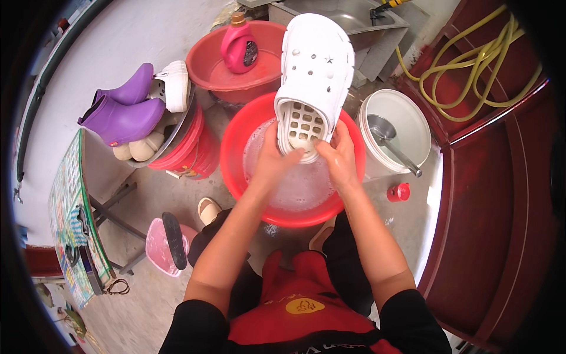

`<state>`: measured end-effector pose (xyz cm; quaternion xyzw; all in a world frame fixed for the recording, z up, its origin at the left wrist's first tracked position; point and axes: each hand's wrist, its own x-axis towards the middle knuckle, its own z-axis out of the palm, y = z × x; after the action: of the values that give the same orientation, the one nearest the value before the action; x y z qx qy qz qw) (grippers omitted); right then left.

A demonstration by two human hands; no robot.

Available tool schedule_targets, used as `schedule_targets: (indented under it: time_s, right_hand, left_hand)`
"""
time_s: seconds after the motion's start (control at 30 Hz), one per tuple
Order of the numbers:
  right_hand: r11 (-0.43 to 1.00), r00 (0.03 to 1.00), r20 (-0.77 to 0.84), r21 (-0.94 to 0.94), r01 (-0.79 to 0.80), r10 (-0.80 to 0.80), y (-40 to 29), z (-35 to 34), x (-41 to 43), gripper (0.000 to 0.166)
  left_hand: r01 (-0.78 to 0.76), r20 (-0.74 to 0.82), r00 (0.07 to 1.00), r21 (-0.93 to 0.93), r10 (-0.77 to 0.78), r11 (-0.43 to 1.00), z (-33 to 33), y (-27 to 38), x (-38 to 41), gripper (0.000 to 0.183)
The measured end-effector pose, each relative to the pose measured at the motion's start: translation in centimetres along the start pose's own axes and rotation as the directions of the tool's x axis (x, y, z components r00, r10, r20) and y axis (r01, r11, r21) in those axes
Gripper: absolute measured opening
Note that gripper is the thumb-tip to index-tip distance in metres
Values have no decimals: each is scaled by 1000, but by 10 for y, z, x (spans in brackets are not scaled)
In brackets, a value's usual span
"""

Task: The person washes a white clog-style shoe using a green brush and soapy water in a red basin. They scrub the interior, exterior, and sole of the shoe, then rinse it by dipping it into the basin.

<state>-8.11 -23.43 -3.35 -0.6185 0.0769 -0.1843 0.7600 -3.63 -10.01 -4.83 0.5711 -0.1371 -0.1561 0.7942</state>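
Note:
Both my hands grip a white perforated clog (318,48) by its heel end, above a red plastic basin (227,163). My left hand (273,155) is on the left side of the heel, slightly blurred, its thumb reaching inside. On the right side, my right hand (339,155) holds the rim with its thumb over the insole. The toe points away from me, and the grid-patterned insole shows through the opening. Small studs and a star sit on the clog's upper. Foamy water (305,188) lies in the basin beneath.
Purple ankle boots (128,119) and a white shoe (174,86) rest on a red bucket (194,146). A pink detergent bottle (239,46) stands in another basin (205,66). Right are a white bucket (398,99) with a metal ladle (398,155) and a red cup (399,192). A folding table (70,186) stands left.

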Motion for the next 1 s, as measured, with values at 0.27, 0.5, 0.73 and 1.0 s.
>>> schedule_targets:
  time_s: [0.27, 0.5, 0.73, 1.0]
  right_hand:
    - [994, 991, -83, 18, 106, -104, -10, 8, -8, 58]
    - [995, 993, -58, 13, 101, -100, -16, 9, -11, 59]
    - [979, 982, -27, -91, 182, -185, -13, 5, -11, 62]
    - [974, 980, -32, -116, 192, -197, -5, 8, -14, 63]
  left_hand:
    - [-226, -17, 970, 306, 243, 925, 6, -9, 1, 49]
    - [-242, -39, 952, 512, 304, 824, 12, 2, -6, 47]
    - [-259, -22, 949, 509, 313, 821, 12, 8, -7, 45]
    - [-204, -56, 954, 598, 295, 775, 11, 10, -5, 44]
